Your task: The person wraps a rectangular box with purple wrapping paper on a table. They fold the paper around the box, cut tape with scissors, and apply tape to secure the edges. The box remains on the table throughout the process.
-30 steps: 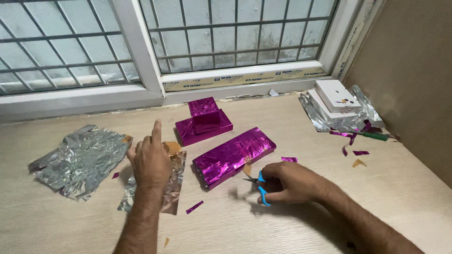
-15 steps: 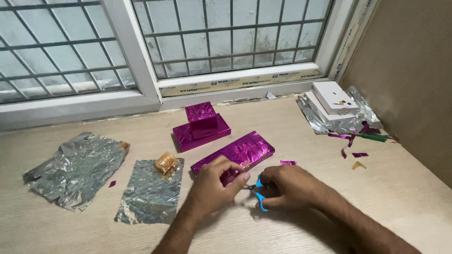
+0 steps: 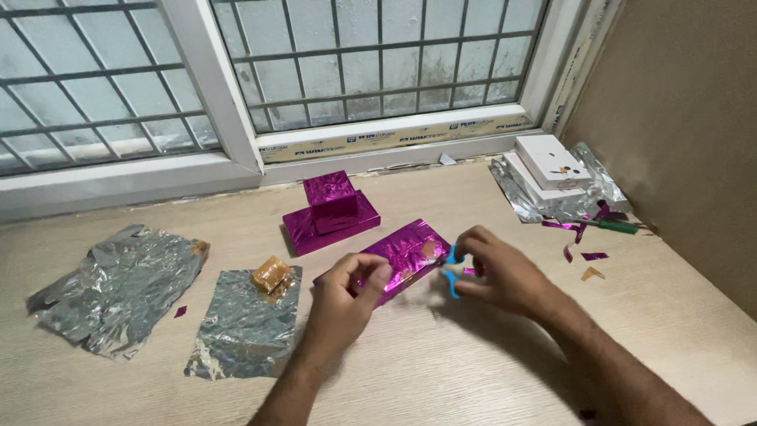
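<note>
A long box wrapped in shiny magenta foil (image 3: 406, 251) lies on the wooden table in front of me. My left hand (image 3: 344, 296) rests on its near left end, fingers curled against the wrapping. My right hand (image 3: 499, 270) holds small blue-handled scissors (image 3: 452, 270) at the box's right end, blurred by motion. A bit of brown tape shows on the box top near the scissors.
Two smaller magenta-wrapped boxes (image 3: 331, 211) are stacked behind. Silver foil sheets (image 3: 115, 286) (image 3: 244, 319) lie at left, one with a crumpled brown tape ball (image 3: 270, 274). White boxes on foil (image 3: 552, 170), a green pen (image 3: 615, 226) and foil scraps sit at right by the wall.
My left hand came from the foil sheet to the long box's near end. My right hand lifted the scissors up toward the box's right end. The view drifted slightly.
</note>
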